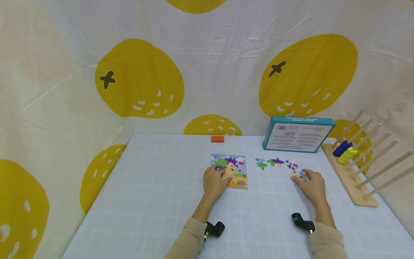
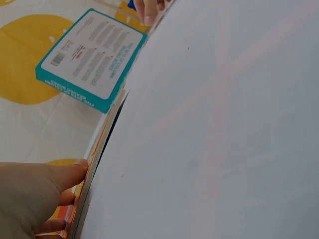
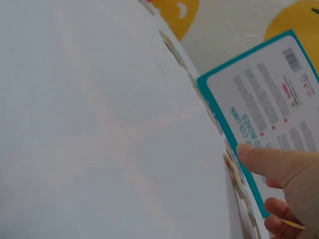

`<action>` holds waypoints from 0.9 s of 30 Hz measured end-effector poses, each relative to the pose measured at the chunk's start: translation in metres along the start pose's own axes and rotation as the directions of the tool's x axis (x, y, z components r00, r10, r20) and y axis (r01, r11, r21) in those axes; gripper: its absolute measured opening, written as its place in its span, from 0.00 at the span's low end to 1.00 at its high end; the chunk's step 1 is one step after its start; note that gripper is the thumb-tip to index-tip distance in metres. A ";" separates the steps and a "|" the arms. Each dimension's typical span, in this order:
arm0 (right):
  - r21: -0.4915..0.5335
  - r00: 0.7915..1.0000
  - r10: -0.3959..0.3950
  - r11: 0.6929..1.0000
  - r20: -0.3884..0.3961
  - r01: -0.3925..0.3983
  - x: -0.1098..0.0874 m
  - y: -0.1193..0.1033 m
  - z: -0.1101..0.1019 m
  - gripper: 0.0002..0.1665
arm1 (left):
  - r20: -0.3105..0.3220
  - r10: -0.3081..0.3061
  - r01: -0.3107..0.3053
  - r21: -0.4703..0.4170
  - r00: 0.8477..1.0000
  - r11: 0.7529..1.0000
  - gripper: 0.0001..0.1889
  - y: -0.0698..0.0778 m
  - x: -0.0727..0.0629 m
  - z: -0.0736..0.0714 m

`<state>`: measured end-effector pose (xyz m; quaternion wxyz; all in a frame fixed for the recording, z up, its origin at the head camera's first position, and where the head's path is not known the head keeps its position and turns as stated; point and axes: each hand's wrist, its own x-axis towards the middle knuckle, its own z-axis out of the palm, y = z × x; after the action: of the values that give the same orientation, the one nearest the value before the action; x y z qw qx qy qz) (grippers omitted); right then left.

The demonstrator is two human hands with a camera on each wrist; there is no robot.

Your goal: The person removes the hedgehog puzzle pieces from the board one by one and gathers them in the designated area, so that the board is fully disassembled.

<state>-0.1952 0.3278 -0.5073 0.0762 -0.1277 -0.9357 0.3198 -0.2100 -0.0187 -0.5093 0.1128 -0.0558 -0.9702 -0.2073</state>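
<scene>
On the table lies a square jigsaw puzzle board (image 1: 240,172) picturing a purple-haired hedgehog. My left hand (image 1: 214,181) rests on its left side, fingers spread; the thumb touches the board's near surface in the left wrist view. Right of the board sit loose pieces: a blue-green corner piece (image 1: 261,163), a purple-and-green piece (image 1: 276,162) and a piece with a pink flower (image 1: 293,166). My right hand (image 1: 312,185) has thumb and index finger around a puzzle piece with a red flower (image 1: 301,177), partly hidden by the hand.
A teal-edged box (image 1: 299,133) leans at the back right. Beside it is a wooden peg rack (image 1: 350,176) with blue beads (image 1: 342,148) and yellow beads (image 1: 347,155) on its pegs. An orange block (image 1: 217,139) lies at the table's back edge.
</scene>
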 end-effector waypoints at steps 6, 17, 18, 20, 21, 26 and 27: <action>0.058 0.991 -0.121 0.991 -0.058 0.124 -0.003 -0.029 0.011 0.35 | -0.009 -0.001 0.001 -0.030 1.000 1.000 0.23 -0.004 -0.001 0.003; 0.261 0.956 -0.292 0.925 0.030 0.275 -0.002 -0.092 0.046 0.28 | -0.002 0.046 -0.046 0.021 0.999 0.999 0.22 -0.004 -0.004 0.002; 0.276 0.953 -0.299 0.921 0.044 0.276 -0.002 -0.096 0.051 0.28 | -0.003 0.053 -0.053 0.021 0.999 0.998 0.22 -0.005 -0.004 0.001; 0.310 0.949 -0.308 0.911 0.076 0.271 -0.003 -0.106 0.060 0.28 | -0.002 0.063 -0.063 0.009 0.998 0.998 0.21 -0.005 -0.005 0.000; 0.323 0.944 -0.316 0.906 0.091 0.273 -0.003 -0.110 0.065 0.28 | 0.001 0.066 -0.066 -0.005 0.998 0.998 0.21 -0.006 -0.005 -0.001; 0.381 0.926 -0.355 0.879 0.125 0.286 -0.008 -0.133 0.088 0.27 | 0.004 0.064 -0.064 -0.080 0.998 0.995 0.19 -0.008 -0.006 -0.002; 0.389 0.921 -0.371 0.871 0.121 0.300 -0.008 -0.136 0.093 0.26 | -0.001 0.066 -0.066 -0.086 0.998 0.994 0.18 -0.008 -0.006 -0.002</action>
<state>-0.2338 0.1681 -0.4971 0.0624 0.0853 -0.8712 0.4794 -0.2049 -0.0274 -0.5121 0.1161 -0.0927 -0.9580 -0.2452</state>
